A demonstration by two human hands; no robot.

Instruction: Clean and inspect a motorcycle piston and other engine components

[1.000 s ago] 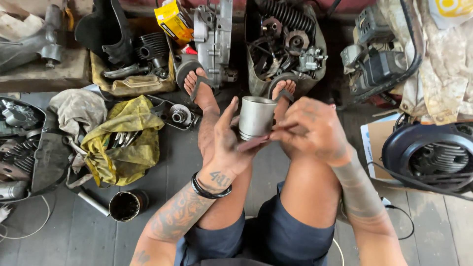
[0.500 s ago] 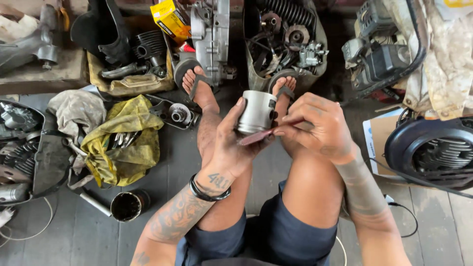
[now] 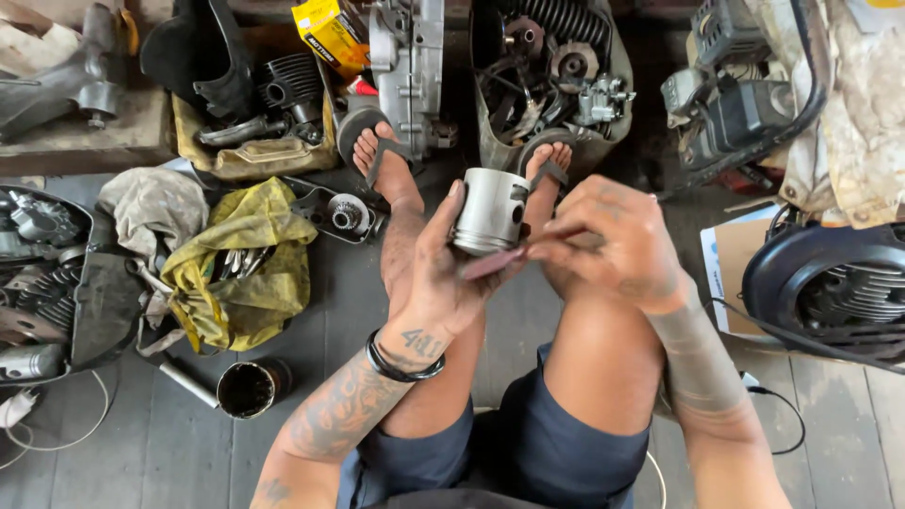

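Holding: left hand (image 3: 436,283) wraps its fingers round a metal piston (image 3: 488,211), gripped upright above the knees, thumb along its left side.
Right hand: right hand (image 3: 608,243) is pinched closed on a thin flat strip (image 3: 504,259) whose far end lies against the piston's lower rim.
Piston place: in mid-air between the two sandalled feet (image 3: 385,155), over the grey plank floor (image 3: 160,443).
Left of the legs: yellow cloth (image 3: 247,269) with tools in its folds, a grey rag (image 3: 156,203), and a dark tin can (image 3: 249,387) near the left forearm.
Ahead: engine casing (image 3: 407,66) and a tub of engine parts (image 3: 556,66), just beyond the toes.
Right: black fan housing (image 3: 830,287), a cardboard sheet (image 3: 731,269) beside it.
Blocking: the left thumb and fingers hide much of the piston's near side.
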